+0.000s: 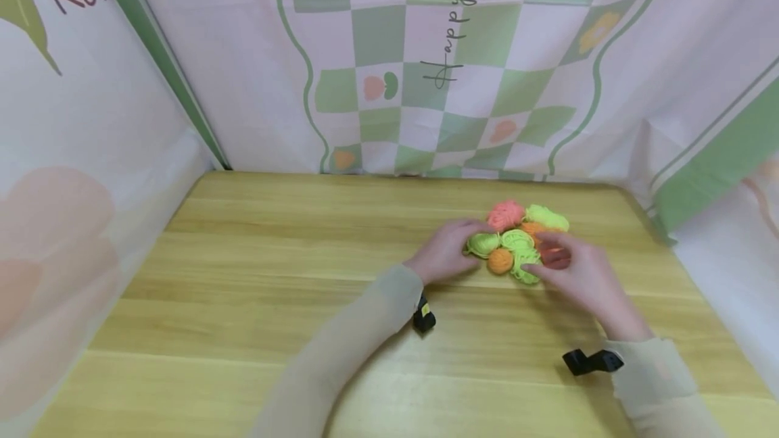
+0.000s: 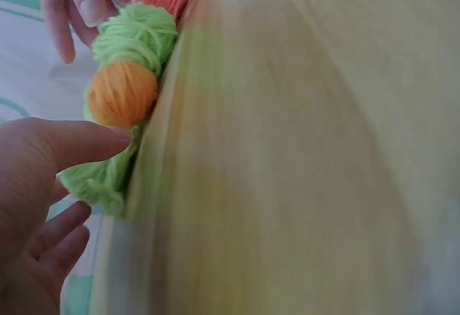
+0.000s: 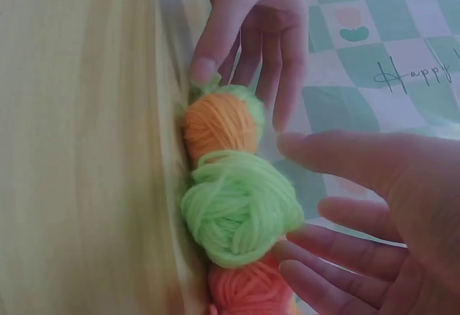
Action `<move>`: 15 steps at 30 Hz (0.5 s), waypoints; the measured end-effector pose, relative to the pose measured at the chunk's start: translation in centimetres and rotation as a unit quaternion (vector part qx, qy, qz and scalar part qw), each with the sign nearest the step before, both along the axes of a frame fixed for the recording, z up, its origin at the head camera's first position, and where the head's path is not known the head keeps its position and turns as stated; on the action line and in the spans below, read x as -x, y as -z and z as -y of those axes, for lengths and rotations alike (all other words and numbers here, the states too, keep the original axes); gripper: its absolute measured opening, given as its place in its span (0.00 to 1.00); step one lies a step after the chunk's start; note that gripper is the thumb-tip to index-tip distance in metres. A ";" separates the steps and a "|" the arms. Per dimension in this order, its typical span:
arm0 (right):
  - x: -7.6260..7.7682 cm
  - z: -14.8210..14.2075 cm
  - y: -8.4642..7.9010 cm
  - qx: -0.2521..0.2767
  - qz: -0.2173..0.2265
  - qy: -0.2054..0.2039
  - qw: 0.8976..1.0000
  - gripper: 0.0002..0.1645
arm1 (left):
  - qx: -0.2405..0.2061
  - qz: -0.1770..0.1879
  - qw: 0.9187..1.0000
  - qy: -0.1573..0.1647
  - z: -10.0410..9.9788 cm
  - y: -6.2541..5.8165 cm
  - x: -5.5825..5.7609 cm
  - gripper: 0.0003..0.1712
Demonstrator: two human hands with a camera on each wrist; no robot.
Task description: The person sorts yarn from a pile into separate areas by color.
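Note:
Several small yarn balls lie bunched on the wooden table. In the head view, my left hand (image 1: 445, 252) is at the left side of the bunch, its fingertips at an olive-green yarn ball (image 1: 483, 245). Its thumb stretches along the near side in the left wrist view. At the right side, my right hand (image 1: 581, 276) spreads its fingers beside a light green yarn ball (image 3: 243, 211) and a red-orange one (image 3: 251, 290), the latter partly hidden by the fingers. A small orange ball (image 1: 500, 261) sits at the front, between the hands. Neither hand grips anything.
Behind these lie a pink yarn ball (image 1: 506, 215), a yellow-green one (image 1: 549, 217) and an orange one (image 1: 534, 229). The wooden table (image 1: 243, 289) extends left and forward. Printed cloth (image 1: 377, 39) hangs behind the table and along both sides.

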State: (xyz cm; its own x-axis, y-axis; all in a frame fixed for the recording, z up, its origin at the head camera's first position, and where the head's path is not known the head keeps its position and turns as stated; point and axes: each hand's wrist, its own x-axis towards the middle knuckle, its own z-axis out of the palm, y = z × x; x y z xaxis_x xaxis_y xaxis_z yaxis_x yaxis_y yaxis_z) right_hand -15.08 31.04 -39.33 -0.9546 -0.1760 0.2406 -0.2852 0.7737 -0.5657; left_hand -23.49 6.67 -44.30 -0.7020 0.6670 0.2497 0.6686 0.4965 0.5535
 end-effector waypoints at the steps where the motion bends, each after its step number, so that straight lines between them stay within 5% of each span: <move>1: 0.0 0.0 0.1 -0.001 0.000 0.000 1.000 0.35 | 0.000 0.002 1.000 0.002 -0.2 0.2 0.0 0.38; 15: 0.0 0.8 1.2 -0.032 0.029 0.008 0.999 0.39 | 0.000 -0.010 1.000 -0.019 -1.1 0.4 0.6 0.32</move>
State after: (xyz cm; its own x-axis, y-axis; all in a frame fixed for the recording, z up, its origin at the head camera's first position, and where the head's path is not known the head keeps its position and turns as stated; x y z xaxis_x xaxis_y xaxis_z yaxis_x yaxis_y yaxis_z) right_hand -15.07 30.27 -40.57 -0.9693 -0.1734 0.1742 -0.2407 0.8129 -0.5303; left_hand -24.06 7.76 -44.72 -0.7213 0.6403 0.2642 0.6606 0.5213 0.5402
